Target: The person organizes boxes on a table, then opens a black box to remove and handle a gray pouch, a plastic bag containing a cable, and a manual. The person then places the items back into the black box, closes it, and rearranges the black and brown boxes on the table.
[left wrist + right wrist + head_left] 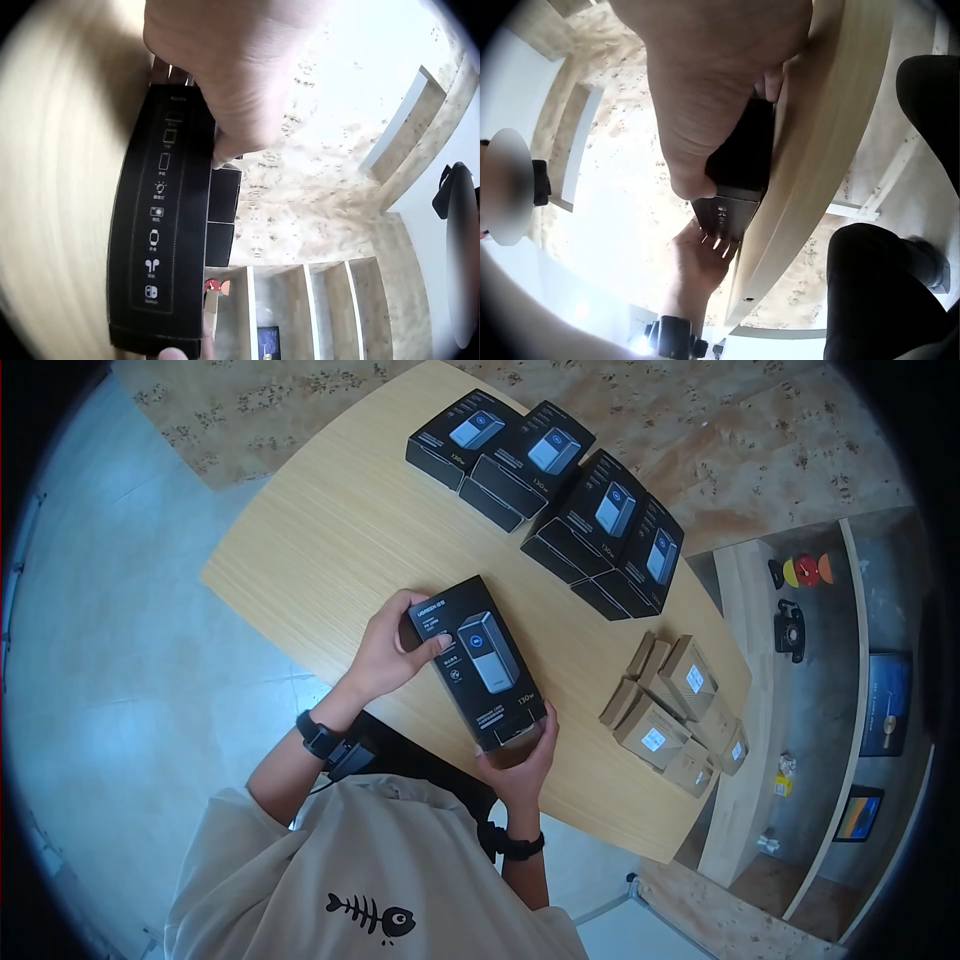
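A black printed box with a picture of a silver device and "130W" on its front is held between both hands over the table's near side. My left hand grips its upper left end, with the thumb on the printed face. At the lower right end, my right hand holds the box from below and beside it. The left wrist view shows a narrow side of the box with a column of white icons. Part of the box lies behind the right hand in the right wrist view.
Several similar black boxes stand in a row along the far edge of the wooden table. Small brown cardboard boxes with white labels are grouped at the right. Beyond them is a shelf unit holding a black telephone.
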Demonstrator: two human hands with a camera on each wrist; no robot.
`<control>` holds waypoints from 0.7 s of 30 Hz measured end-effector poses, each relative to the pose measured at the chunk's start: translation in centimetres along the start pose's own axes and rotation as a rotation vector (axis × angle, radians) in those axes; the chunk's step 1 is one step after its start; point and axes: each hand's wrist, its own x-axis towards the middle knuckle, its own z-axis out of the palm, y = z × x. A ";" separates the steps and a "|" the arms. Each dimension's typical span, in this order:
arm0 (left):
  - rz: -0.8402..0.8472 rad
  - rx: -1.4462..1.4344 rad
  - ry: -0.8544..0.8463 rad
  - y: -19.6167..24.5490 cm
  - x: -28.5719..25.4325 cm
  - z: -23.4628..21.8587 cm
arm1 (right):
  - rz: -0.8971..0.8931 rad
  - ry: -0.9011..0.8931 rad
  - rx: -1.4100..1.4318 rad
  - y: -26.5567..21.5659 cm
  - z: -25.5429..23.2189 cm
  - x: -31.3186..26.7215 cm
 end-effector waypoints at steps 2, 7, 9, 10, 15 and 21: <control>0.007 -0.019 0.020 -0.5 -0.1 0.3 | 0.000 0.014 0.003 0.2 -0.3 -0.4; 0.053 0.059 0.109 -0.6 0.1 -0.4 | 0.065 -0.012 0.002 1.2 -2.2 -2.5; 0.020 0.014 0.158 -0.6 0.5 -1.3 | 0.095 -0.027 0.030 1.9 -3.4 -3.7; -0.012 -0.027 0.207 -0.9 0.8 -2.1 | 0.108 -0.044 0.055 2.1 -4.0 -4.3; 0.011 0.004 0.340 -4.4 2.5 -10.1 | 0.105 0.013 0.090 2.9 -4.8 -6.0; 0.265 0.820 0.786 -1.2 2.9 -13.7 | 0.109 0.069 -0.065 0.6 -2.0 -4.1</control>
